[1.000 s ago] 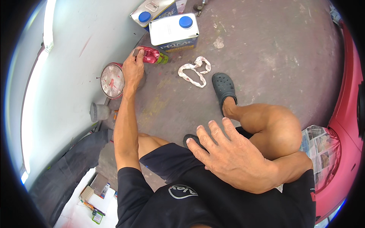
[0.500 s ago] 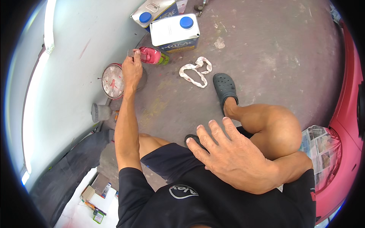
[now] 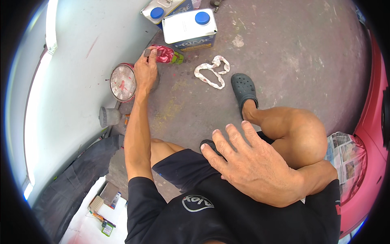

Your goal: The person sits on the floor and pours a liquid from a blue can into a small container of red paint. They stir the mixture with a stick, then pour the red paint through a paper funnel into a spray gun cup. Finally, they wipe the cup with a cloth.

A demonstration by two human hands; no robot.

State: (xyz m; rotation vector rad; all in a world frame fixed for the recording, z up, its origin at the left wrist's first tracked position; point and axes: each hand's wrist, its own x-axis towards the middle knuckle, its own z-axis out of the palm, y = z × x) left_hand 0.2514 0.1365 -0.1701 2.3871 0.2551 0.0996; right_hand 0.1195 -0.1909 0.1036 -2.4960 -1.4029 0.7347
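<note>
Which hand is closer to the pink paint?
Left. The left hand is just beside the paint, on its left. The right hand is farther away, spread open, back near the body.

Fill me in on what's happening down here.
A person is low over the floor, their left hand pinching a flat strip at an open container of glossy red stuff. The strip's far end is hard to make out. The right hand is empty, fingers spread. A round can with a red-smeared lid stands by the left hand; a blue-capped metal can stands beyond the container, and a twisted white loop lies on the floor.
</note>
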